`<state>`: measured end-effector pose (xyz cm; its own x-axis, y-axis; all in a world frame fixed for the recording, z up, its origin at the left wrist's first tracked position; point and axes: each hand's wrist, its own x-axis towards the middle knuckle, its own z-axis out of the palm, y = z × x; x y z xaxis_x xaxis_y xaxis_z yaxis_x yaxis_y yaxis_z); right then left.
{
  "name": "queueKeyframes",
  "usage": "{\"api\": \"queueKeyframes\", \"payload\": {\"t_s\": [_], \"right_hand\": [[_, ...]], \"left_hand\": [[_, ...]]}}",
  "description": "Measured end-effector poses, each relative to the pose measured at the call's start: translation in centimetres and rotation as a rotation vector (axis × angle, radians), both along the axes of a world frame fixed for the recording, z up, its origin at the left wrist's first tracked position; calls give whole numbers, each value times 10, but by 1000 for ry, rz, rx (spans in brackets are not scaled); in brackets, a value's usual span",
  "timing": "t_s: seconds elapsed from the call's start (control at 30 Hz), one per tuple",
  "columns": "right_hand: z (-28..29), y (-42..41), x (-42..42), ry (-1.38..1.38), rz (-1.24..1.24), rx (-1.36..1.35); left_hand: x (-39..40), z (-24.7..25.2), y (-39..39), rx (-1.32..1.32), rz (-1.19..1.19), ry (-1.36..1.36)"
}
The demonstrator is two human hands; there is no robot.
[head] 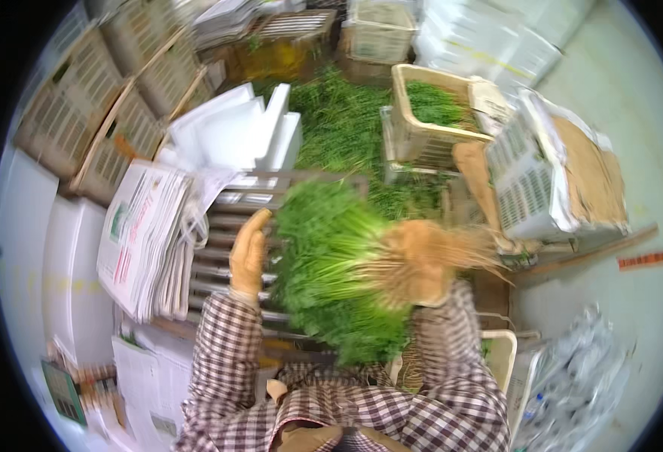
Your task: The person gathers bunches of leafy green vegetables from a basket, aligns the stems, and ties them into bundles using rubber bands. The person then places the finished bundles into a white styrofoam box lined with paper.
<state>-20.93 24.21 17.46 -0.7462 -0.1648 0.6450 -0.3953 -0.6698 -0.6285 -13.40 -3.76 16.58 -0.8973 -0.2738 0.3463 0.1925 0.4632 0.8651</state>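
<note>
A large bunch of leafy green herbs, probably coriander (331,248), hangs before my chest, blurred by motion. My right hand (422,263), in a tan glove, is closed around its stem ends. Pale, stringy roots (473,248) trail out to the right past that hand. The leaves fan out toward the left. My left hand (248,254), gloved too, is held up beside the leaf tips with nothing in it, a small gap between them. Below both hand and leaves runs a rack of metal rollers (218,265).
A stack of printed paper sheets (142,243) leans left of the rollers, near white foam panels (235,130). Loose greens (343,124) cover the floor ahead. A cream crate (402,135) holds more herbs. Stacked crates (88,96) line the left; clear plastic wrap (569,373) lies right.
</note>
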Motion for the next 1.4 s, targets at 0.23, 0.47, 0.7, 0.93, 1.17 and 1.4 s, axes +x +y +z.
{"api": "queueKeyframes", "payload": {"t_s": [0.23,0.47,0.7,0.93,1.17,1.4], "right_hand": [[-106,166,-61,-258,-833,913],[-44,157,-70,-151,-629,492],[-131,182,-134,-675,-350,93],[24,3,-78,515,-773,994],[-15,-166,48,1218,-238,1115],[-119,-203,153,1207,65,1391]], "left_hand": [[96,-83,-62,328,286,-404],[171,-88,-86,404,429,-457],[157,-64,-29,604,68,-517],[110,-45,19,933,-604,-595],[74,-79,-41,1273,-311,-382],[127,-143,-66,1014,214,-800]]}}
